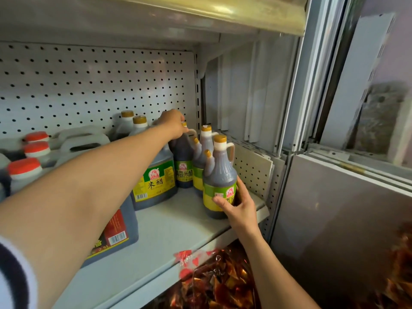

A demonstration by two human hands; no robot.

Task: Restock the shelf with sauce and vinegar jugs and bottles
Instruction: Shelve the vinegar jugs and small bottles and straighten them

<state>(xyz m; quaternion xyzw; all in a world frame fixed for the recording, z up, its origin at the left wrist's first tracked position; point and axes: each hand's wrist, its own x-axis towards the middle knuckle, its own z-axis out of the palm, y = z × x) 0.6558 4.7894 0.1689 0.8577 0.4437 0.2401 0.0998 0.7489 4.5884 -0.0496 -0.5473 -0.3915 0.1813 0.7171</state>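
My right hand [238,204] grips the lower body of a dark vinegar bottle [219,175] with a gold cap and green-yellow label, standing near the right front of the white shelf [178,224]. My left hand [172,123] reaches far back and holds the neck of another dark vinegar bottle [183,162]. Two more such bottles [200,157] stand between them. A large vinegar jug [155,181] with a green-yellow label sits under my left forearm.
Jugs with red caps [24,166] and a red-labelled dark jug [116,228] fill the shelf's left. A pegboard back panel [89,81] and the upper shelf [156,16] bound the space. Bags of dried chillies [218,282] lie below. A metal frame [296,108] stands right.
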